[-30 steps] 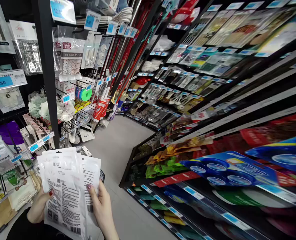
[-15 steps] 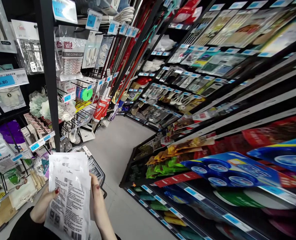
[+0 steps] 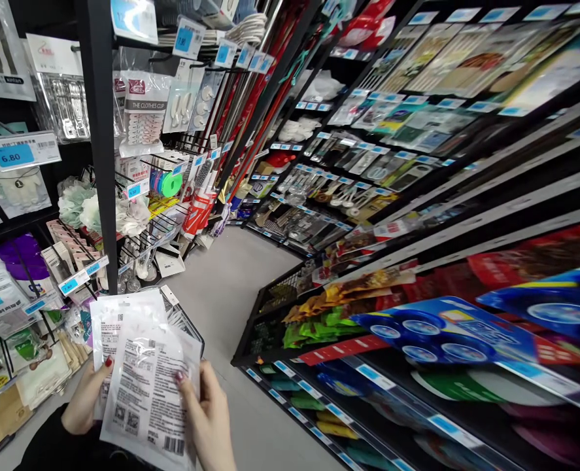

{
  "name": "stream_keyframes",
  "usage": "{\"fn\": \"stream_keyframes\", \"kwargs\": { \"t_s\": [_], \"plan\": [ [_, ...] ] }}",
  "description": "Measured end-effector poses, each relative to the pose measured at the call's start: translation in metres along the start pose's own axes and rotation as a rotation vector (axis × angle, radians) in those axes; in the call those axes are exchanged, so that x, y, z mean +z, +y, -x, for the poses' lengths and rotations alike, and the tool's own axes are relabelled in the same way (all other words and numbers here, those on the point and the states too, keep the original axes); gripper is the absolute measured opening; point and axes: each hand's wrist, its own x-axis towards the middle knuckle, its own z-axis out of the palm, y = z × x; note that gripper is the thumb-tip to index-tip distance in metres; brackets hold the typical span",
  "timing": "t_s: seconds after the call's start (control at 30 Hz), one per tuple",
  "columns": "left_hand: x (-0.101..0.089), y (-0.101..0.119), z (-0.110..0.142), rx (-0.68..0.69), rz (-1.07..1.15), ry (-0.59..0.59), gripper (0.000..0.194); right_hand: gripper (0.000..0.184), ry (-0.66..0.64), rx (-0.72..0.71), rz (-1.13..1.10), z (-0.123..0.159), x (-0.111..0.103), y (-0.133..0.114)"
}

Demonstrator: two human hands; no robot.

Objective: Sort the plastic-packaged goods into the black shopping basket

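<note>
Packets [image 3: 147, 386] overlap in both my hands — left [image 3: 86, 396] pinching one edge, right [image 3: 208, 409] gripping the other, likely to keep the printed backs readable — just before the black upright post [image 3: 101, 163].

- Black metal shelving [image 3: 247, 329], right side — orange plastic packets [image 3: 339, 294], green plastic packets [image 3: 314, 329], blue card pack of round discs [image 3: 446, 327] near the front.
- Black metal rack [image 3: 98, 131], left — clear bag of pale clothes clips [image 3: 145, 108] hanging.
- Smooth grey floor [image 3: 221, 261] between.
</note>
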Motion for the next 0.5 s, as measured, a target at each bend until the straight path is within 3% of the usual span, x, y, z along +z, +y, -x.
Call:
{"fn": "stream_keyframes", "kwargs": {
  "t_s": [0.1,0.2,0.4,0.5],
  "plan": [
    [-0.001,0.006,0.000,0.060,-0.038,0.040,0.063,0.034,0.083,0.066,-0.184,-0.010,-0.016,0.002],
    [-0.005,0.009,-0.003,0.028,-0.052,0.062,0.061,0.037,0.148,0.072,-0.296,-0.021,-0.029,0.003],
    [-0.019,-0.004,-0.014,0.098,-0.077,0.050,0.065,0.041,0.262,0.071,-0.371,-0.028,-0.050,-0.002],
    [-0.027,-0.008,-0.016,0.095,-0.042,0.015,0.072,0.047,0.428,0.096,-0.375,-0.032,-0.074,0.003]
  ]
}}
